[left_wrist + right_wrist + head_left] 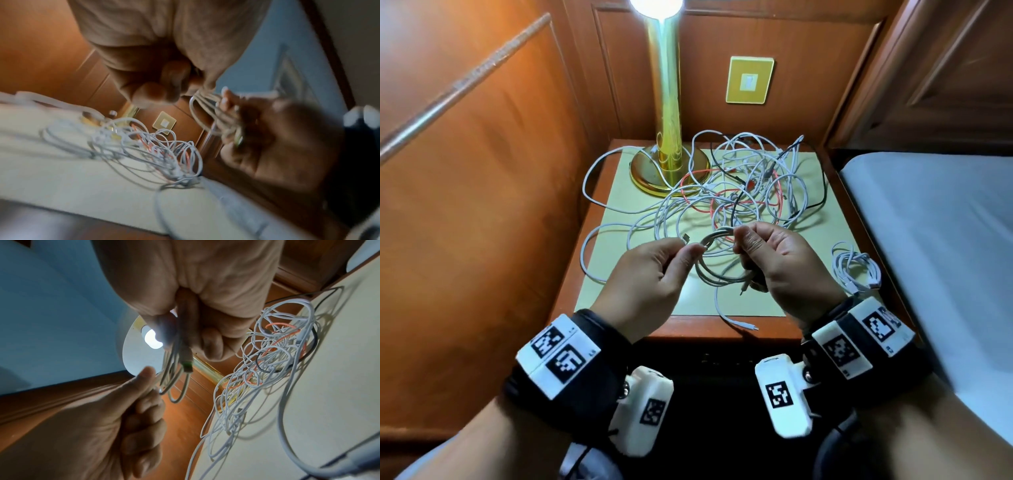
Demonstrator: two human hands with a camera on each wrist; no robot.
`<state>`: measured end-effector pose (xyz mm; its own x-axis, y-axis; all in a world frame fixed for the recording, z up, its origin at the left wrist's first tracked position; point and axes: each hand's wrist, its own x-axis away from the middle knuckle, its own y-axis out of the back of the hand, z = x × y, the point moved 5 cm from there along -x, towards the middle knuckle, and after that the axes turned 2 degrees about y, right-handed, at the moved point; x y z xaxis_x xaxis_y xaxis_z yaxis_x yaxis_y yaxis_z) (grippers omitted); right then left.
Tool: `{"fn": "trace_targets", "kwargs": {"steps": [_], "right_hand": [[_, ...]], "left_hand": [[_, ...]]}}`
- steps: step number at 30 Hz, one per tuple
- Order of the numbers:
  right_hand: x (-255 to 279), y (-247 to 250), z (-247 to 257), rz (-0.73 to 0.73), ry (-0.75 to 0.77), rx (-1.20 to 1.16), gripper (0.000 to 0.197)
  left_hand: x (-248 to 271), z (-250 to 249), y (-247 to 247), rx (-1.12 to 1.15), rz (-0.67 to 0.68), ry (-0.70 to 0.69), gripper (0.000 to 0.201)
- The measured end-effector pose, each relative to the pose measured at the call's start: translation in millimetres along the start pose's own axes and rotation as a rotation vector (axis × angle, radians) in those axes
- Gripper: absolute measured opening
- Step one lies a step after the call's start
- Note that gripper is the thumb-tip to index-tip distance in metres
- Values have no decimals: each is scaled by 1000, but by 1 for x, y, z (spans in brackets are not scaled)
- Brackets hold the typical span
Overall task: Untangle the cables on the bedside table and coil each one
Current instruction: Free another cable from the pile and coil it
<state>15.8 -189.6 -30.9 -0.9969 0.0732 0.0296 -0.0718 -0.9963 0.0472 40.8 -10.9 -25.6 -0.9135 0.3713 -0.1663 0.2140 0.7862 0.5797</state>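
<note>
Head view shows 2 hands above the bedside table [801, 329], left hand [650, 277] pinching the white coil [717, 260], right hand [784, 260] gripping its loops; best keep turns even, tucking the plug end snugly.

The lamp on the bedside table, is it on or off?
On. The lamp has a bright glow at its top, and the cables beside its base cast shadows on the table.
</note>
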Motion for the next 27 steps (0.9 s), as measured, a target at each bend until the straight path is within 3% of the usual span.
{"fn": "trace_targets", "kwargs": {"steps": [4,9,16,19,24,27], "right_hand": [[-1,6,0,-16,-87,-44,30],[-2,10,4,-13,-111,-71,28],[-3,5,-2,-150,-84,-98,29],[-4,-4,-1,-65,-49,-102,28],[0,-8,5,44,6,-75,29],[1,-10,4,69,15,-129,31]], "left_hand": [[-3,1,6,154,69,47,34],[-7,8,10,322,115,101,45],[-1,11,-9,248,179,93,49],[0,11,-11,215,191,114,44],[4,16,-10,374,279,267,36],[3,18,-8,490,248,343,35]]}}
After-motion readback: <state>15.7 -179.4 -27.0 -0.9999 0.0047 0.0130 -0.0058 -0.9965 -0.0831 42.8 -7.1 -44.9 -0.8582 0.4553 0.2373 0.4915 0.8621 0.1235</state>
